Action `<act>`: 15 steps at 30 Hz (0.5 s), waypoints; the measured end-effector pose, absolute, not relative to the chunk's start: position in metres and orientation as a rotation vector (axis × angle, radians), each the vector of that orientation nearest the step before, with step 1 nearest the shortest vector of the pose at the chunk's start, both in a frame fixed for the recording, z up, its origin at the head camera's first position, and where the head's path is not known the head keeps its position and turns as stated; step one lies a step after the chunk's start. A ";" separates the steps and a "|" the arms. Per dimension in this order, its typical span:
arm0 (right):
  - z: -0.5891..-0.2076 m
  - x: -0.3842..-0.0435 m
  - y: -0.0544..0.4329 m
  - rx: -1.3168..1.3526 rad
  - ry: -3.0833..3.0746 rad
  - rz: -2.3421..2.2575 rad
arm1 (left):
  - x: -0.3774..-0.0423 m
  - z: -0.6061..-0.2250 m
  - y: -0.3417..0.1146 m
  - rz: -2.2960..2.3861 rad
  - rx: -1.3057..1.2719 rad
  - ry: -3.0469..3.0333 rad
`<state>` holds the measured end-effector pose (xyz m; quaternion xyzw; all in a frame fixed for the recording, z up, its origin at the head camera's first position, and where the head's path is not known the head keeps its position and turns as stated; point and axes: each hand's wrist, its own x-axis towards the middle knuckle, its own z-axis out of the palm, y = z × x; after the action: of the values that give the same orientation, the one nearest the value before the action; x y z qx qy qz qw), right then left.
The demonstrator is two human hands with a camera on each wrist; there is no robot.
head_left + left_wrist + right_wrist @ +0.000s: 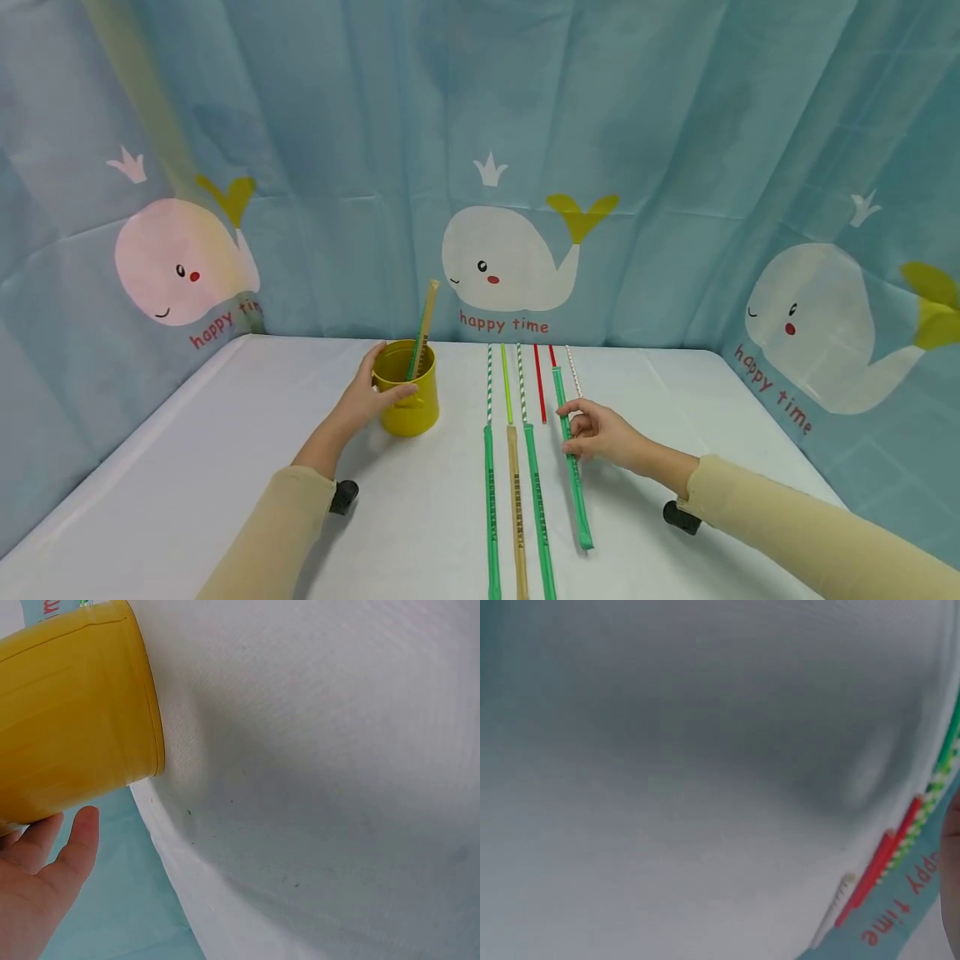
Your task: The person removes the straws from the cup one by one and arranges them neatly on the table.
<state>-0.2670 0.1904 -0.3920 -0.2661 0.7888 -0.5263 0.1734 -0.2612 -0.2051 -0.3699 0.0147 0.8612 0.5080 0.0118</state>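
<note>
A yellow bucket [411,414] stands upright at the left middle of the table, with a green and a tan paper-wrapped straw [424,327] leaning in it. My left hand [365,402] holds its left side, thumb along the near rim and fingers round the far side. In the left wrist view the bucket [75,712] fills the upper left, fingers of the left hand [37,877] beneath it. To the right, my right hand [603,433] pinches a green paper-wrapped straw [578,500] between thumb and fingers. The right wrist view shows only a sliver of this hand [951,877].
Left of the right hand lie two green wrapped straws [491,508] and a tan one [517,508]. Behind them is a row of bare straws: green-striped [489,383], lime [507,383], red [540,383] and a pale patterned one [573,371]. A whale-print curtain [375,250] borders the white table [675,400].
</note>
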 end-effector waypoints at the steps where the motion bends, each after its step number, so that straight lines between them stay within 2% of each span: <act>1: -0.394 -0.266 0.190 -0.760 2.235 -1.476 | -0.262 -0.370 -0.205 1.584 0.049 2.686; 15: -0.408 -0.248 0.182 -0.882 2.197 -1.189 | -0.263 -0.371 -0.205 1.571 0.057 2.694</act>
<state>-0.2475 0.1816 -0.4079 -0.3228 0.8043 -0.4352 0.2440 -0.2631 -0.2053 -0.3707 0.0183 0.8636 0.5037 0.0110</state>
